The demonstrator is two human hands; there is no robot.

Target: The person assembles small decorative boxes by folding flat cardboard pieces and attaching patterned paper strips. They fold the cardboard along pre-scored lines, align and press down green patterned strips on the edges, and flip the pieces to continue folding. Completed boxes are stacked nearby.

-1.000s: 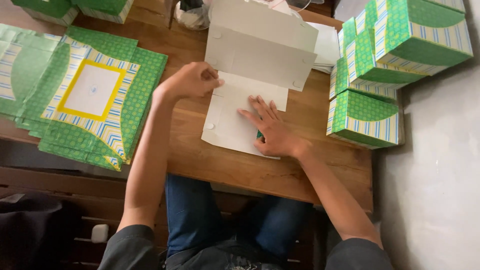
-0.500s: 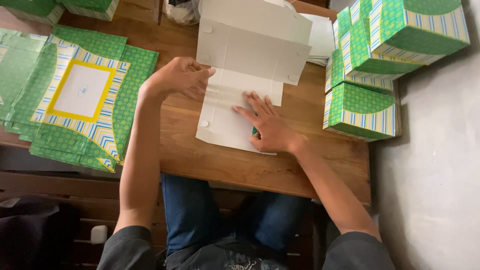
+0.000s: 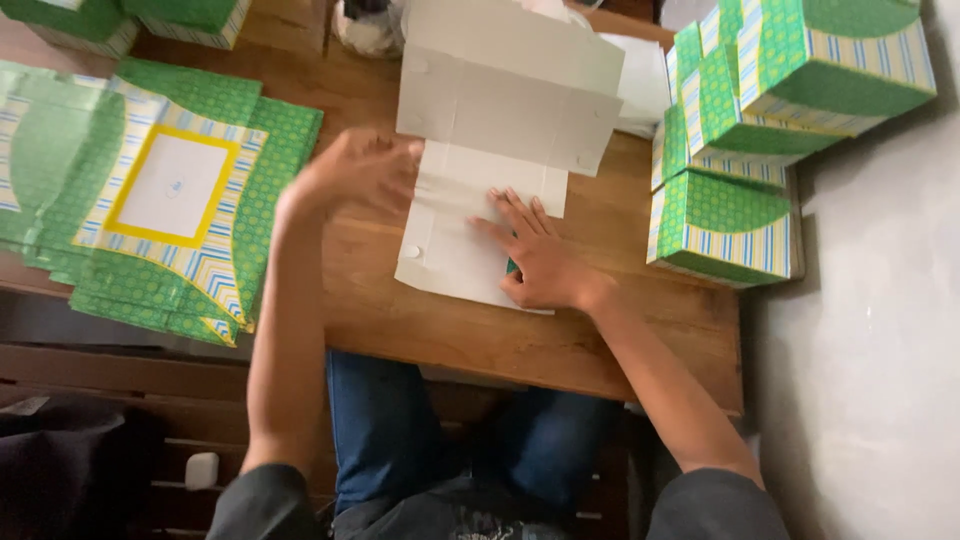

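Note:
A white cardboard box blank (image 3: pixel 500 120) lies plain side up on the wooden table (image 3: pixel 640 330), its far panel folded up. My right hand (image 3: pixel 535 255) presses flat on its near panel, fingers spread. A bit of green shows under the palm. My left hand (image 3: pixel 350 175) hovers at the blank's left edge, blurred, fingers loosely curled, holding nothing that I can see.
A pile of flat green, yellow and striped box blanks (image 3: pixel 160 200) lies at the left. Folded green boxes (image 3: pixel 730 225) are stacked at the right beside a grey wall (image 3: pixel 880 330). More green boxes (image 3: pixel 130 20) and a white bag (image 3: pixel 365 25) sit at the far edge.
My left hand has drawn back leftward from the fold line of the blank. My right hand stays pressed on the near panel.

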